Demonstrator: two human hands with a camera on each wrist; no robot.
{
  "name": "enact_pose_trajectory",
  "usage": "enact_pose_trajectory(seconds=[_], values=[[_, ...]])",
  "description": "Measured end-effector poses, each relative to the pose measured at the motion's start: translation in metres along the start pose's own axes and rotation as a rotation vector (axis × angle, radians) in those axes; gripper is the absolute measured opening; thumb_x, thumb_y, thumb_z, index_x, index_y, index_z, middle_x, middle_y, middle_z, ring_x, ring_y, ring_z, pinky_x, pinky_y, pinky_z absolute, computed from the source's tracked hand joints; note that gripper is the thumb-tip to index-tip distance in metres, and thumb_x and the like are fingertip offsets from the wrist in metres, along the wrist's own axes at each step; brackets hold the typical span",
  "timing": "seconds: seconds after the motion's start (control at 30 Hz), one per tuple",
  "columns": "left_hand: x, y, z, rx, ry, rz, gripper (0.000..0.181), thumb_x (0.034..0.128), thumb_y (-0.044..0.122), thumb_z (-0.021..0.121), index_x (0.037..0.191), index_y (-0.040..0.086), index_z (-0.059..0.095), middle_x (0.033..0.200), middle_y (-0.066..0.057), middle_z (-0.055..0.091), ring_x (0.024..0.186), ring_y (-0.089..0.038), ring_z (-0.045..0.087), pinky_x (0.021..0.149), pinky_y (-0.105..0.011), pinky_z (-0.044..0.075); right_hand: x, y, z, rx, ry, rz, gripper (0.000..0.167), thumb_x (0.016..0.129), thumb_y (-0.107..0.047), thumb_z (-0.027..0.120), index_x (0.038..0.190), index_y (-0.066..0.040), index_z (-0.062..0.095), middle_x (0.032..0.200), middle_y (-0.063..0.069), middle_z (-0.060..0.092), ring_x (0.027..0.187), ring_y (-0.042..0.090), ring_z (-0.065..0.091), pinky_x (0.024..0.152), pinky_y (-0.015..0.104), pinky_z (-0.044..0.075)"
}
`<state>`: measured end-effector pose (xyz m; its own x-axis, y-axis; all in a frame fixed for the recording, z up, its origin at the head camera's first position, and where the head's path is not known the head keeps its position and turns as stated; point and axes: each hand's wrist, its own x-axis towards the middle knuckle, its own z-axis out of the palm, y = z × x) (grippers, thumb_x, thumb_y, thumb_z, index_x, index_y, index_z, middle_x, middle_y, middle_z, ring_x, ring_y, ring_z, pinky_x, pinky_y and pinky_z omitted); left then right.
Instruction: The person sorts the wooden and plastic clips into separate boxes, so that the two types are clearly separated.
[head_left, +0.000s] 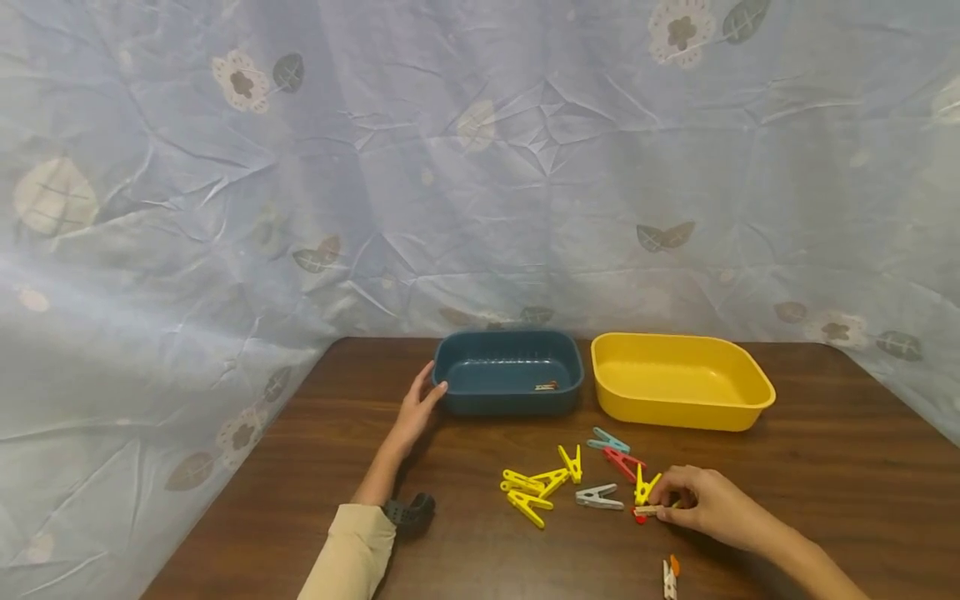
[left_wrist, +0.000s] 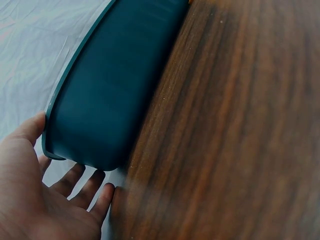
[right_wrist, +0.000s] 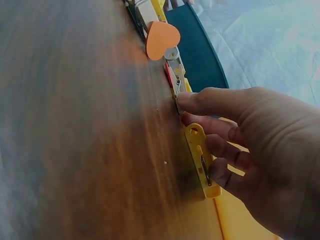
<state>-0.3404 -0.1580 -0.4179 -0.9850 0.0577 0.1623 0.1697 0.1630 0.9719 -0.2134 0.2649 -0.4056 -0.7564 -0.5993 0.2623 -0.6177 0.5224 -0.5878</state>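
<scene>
My left hand [head_left: 412, 414] rests on the left end of a dark blue plastic bin [head_left: 506, 405], thumb at the rim and fingers loosely extended along the outside, as the left wrist view shows. Over the table's right part, my right hand [head_left: 703, 504] pinches a small wooden clothespin [head_left: 648, 511] with a red decoration between thumb and index finger. Under its other fingers lies a yellow clothespin [right_wrist: 202, 162]. Another yellow clothespin [head_left: 645, 486] is just beyond the fingertips. A wooden clothespin with an orange heart [right_wrist: 162, 40] lies nearer the front edge.
A yellow bin [head_left: 678, 414] stands right of the blue one. Inside the blue bin lies a small wooden clothespin [head_left: 547, 386]. Several yellow clothespins [head_left: 528, 504], a grey one [head_left: 599, 497], a red one [head_left: 622, 461] and a light blue one [head_left: 608, 440] lie mid-table. A patterned curtain [head_left: 480, 208] hangs behind.
</scene>
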Motion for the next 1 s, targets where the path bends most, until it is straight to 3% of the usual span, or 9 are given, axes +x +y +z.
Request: enact_pose_trajectory(seconds=[0.2,0.3,0.43,0.53,0.77,1.0], values=[[-0.010,0.021,0.002,-0.035,-0.037,-0.006,0.061,0.0953,0.023,0.052,0.145,0.005,0.021,0.141,-0.030,0.024,0.127,-0.043,0.028,0.099,-0.054,0.027,-0.001,0.000,0.000,-0.019,0.017,0.012,0.008,0.082,-0.020,0.070,0.086,-0.021,0.063,0.078,-0.015,0.055,0.060,0.000,0.043,0.049,0.021,0.040],[-0.018,0.032,0.001,-0.010,-0.028,-0.005,0.059,0.0962,0.020,0.050,0.145,0.004,0.021,0.140,-0.031,0.025,0.126,-0.042,0.029,0.099,-0.053,0.028,0.000,0.000,0.001,-0.005,0.006,0.020,0.006,0.083,-0.021,0.069,0.086,-0.021,0.064,0.080,-0.013,0.057,0.061,0.000,0.044,0.050,0.021,0.040],[-0.021,0.037,0.000,0.014,-0.030,-0.008,0.058,0.0967,0.020,0.049,0.145,0.004,0.021,0.141,-0.030,0.025,0.126,-0.042,0.029,0.099,-0.054,0.028,0.000,-0.002,0.000,0.004,0.002,0.003,0.005,0.084,-0.019,0.068,0.087,-0.021,0.064,0.080,-0.015,0.056,0.060,0.000,0.043,0.049,0.020,0.040],[-0.018,0.034,0.000,0.020,-0.040,-0.001,0.059,0.0966,0.021,0.049,0.145,0.004,0.020,0.142,-0.029,0.023,0.127,-0.043,0.026,0.099,-0.055,0.026,0.000,-0.003,-0.001,-0.001,0.013,-0.029,0.009,0.083,-0.015,0.068,0.086,-0.022,0.063,0.080,-0.016,0.055,0.061,0.000,0.044,0.049,0.020,0.040],[-0.001,0.005,0.000,0.021,-0.022,0.002,0.062,0.0947,0.029,0.052,0.146,0.010,0.022,0.143,-0.026,0.024,0.127,-0.041,0.028,0.098,-0.056,0.027,0.000,-0.003,-0.002,-0.002,0.014,-0.050,0.010,0.084,-0.015,0.068,0.087,-0.022,0.062,0.079,-0.017,0.055,0.062,0.000,0.045,0.049,0.020,0.040],[-0.003,-0.001,0.000,0.027,0.011,0.013,0.063,0.0932,0.034,0.053,0.145,0.014,0.025,0.141,-0.025,0.029,0.124,-0.039,0.034,0.097,-0.054,0.031,0.002,-0.005,-0.002,0.012,0.016,-0.046,0.012,0.084,-0.011,0.068,0.087,-0.021,0.062,0.079,-0.016,0.055,0.062,0.001,0.046,0.049,0.020,0.041]])
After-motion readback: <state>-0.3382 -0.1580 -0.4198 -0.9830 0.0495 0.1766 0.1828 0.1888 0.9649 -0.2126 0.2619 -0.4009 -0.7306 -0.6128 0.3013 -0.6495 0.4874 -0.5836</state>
